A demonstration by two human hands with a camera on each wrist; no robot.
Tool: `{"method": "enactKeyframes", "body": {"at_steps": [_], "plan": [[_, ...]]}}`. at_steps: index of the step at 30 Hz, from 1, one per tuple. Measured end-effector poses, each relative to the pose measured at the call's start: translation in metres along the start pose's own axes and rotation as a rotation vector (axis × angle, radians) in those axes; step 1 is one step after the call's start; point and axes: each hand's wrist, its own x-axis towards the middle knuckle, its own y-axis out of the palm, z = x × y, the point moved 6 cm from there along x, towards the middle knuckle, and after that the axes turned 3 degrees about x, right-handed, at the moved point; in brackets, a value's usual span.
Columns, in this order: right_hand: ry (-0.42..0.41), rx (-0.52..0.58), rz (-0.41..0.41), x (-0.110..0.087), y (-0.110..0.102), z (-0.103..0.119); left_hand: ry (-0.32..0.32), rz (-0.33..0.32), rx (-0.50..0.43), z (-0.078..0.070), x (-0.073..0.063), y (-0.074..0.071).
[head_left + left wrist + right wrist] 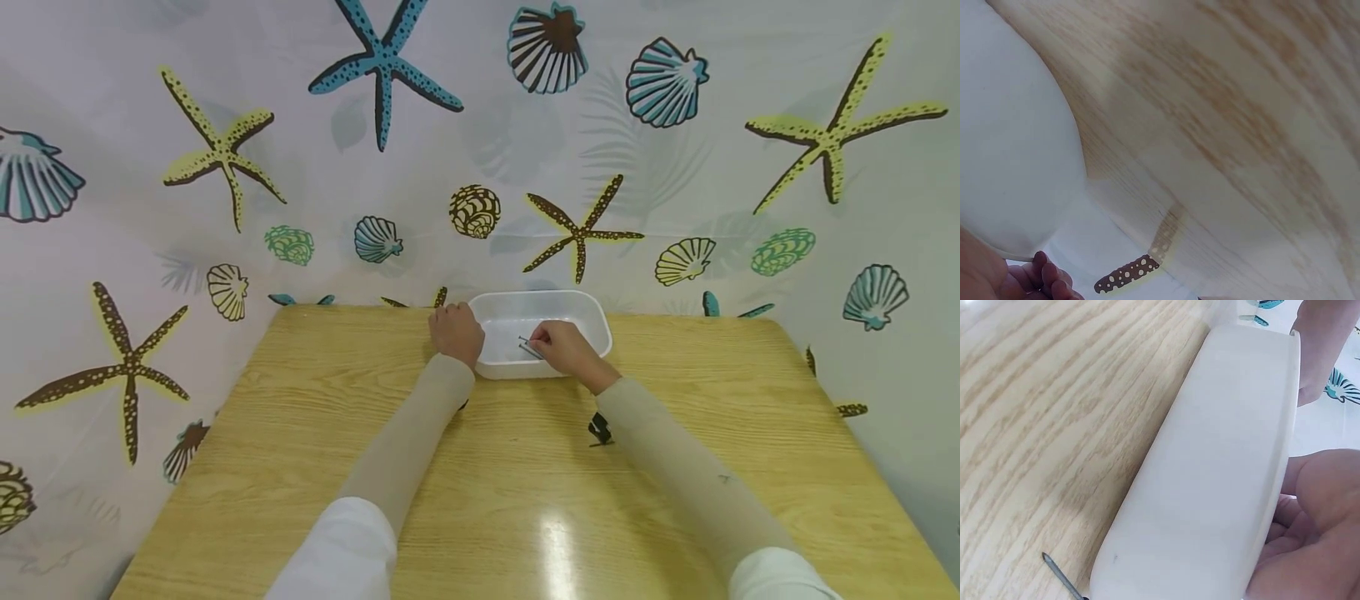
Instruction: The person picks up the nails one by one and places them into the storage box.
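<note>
A white plastic tray (551, 369) stands at the far edge of the table. At its left end my left hand (457, 333) grips the rim; in the left wrist view the fingers (1051, 278) curl at the tray's edge. My right hand (562, 346) reaches over the near wall into the tray, thumb and fingertips pinching a nail (527, 339). Another grey nail (531, 352) shows just beneath, close to the tray floor. From the right wrist, the tray wall (1197, 456) hides the right fingertips.
A loose nail (1060, 572) lies on the wooden table (360, 350) beside the tray's near wall. Behind the table hangs a cloth (420, 183) printed with shells and starfish. A small black object (600, 429) shows under the right wrist.
</note>
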Motion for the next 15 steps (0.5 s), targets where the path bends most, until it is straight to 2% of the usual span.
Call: {"method": "enactKeyframes", "body": {"at_steps": [9,15], "plan": [[0.064,-0.075,0.095,0.012,0.008,-0.008,0.002,0.004,-0.012,0.000,-0.002,-0.001],[0.023,-0.125,0.132,0.019,0.012,-0.008,0.028,-0.037,0.008,0.000,-0.002,-0.002]]}}
